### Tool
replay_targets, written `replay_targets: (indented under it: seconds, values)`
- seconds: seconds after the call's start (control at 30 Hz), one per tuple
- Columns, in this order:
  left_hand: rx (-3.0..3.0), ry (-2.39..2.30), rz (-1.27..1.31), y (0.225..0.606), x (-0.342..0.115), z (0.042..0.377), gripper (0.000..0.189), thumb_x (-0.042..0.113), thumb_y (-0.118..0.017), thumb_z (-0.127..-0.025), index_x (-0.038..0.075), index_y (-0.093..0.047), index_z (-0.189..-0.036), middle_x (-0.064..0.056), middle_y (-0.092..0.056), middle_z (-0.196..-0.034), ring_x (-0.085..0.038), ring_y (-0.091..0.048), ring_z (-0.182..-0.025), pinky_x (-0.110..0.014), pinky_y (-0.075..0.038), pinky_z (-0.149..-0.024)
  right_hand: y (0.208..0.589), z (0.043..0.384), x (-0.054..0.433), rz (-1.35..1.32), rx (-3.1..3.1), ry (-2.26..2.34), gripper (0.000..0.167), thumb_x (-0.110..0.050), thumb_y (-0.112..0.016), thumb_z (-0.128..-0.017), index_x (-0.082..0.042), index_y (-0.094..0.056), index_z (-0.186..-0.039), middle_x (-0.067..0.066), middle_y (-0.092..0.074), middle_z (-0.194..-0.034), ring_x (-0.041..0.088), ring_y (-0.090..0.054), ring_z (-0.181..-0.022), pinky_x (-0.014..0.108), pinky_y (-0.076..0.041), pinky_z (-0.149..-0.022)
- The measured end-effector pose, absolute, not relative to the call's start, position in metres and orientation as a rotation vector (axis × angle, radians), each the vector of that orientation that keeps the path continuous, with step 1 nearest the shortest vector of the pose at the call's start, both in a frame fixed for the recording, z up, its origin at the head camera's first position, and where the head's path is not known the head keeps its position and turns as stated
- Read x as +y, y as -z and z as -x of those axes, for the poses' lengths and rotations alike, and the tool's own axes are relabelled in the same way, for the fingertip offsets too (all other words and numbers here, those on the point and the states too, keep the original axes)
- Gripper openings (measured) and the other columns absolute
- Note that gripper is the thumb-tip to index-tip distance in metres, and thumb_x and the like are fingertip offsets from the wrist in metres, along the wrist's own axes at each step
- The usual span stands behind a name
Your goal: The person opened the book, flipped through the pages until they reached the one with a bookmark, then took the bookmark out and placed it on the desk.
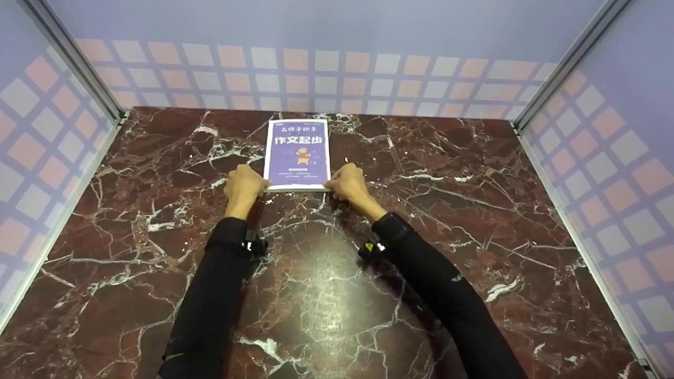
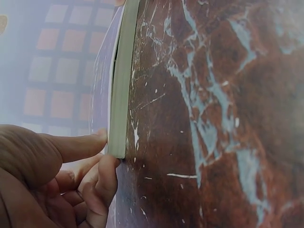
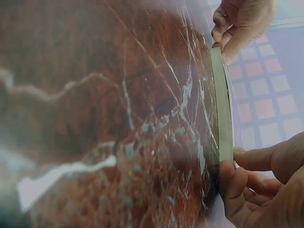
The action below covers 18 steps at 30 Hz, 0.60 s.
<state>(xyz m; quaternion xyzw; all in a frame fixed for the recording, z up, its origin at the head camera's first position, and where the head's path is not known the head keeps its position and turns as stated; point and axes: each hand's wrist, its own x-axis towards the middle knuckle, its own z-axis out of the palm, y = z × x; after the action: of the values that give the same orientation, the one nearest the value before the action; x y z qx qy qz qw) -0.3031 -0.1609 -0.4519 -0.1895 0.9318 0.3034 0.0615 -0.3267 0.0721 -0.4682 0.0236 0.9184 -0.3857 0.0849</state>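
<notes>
A purple book [image 1: 298, 155] with a white border, white Chinese lettering and a cartoon bear lies face up on the marbled table. Its near left corner is pinched between thumb and curled fingers of my left hand [image 1: 245, 184]. My right hand [image 1: 348, 183] pinches the near right corner the same way. In the left wrist view, the thumb of the left hand [image 2: 52, 175] presses on the cover and the fingers sit under the page block [image 2: 121, 90]. The right wrist view shows both corners gripped, the right hand [image 3: 266, 183] nearer the camera.
Dark red marbled table [image 1: 447, 210] with white veins spreads around the book. A lilac back wall [image 1: 326, 73] with pink and white squares stands just behind it. Similar side walls [image 1: 621, 147] rise left and right, with metal posts [image 1: 568, 66] at the corners.
</notes>
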Motion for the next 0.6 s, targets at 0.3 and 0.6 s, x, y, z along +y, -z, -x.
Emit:
replay_targets:
  seconds: [0.3, 0.6]
  values:
    - [2.747, -0.923, 0.533, 0.449, -0.156, 0.295, 0.040, 0.026, -0.082, -0.087, -0.007, -0.072, -0.107, -0.030, -0.066, -0.121, -0.038, -0.065, -0.100, -0.050, -0.055, -0.091, 0.465, 0.315, 0.087, -0.014, 2.710, 1.128, 0.014, -0.013, -0.083, -0.088, 0.001, -0.080, -0.090, 0.012, -0.072, -0.066, 0.012, -0.060, -0.044, 0.022, -0.051, -0.042]
    - [2.698, -0.910, 0.429, 0.448, -0.152, 0.285, 0.030, 0.026, -0.084, -0.087, 0.000, -0.074, -0.096, -0.001, -0.070, -0.064, -0.027, -0.071, -0.078, -0.045, -0.055, -0.089, 0.463, 0.299, 0.101, 0.018, 2.638, 1.120, 0.012, -0.010, -0.082, -0.088, 0.001, -0.079, -0.086, 0.013, -0.072, -0.066, 0.012, -0.060, -0.044, 0.028, -0.057, -0.047]
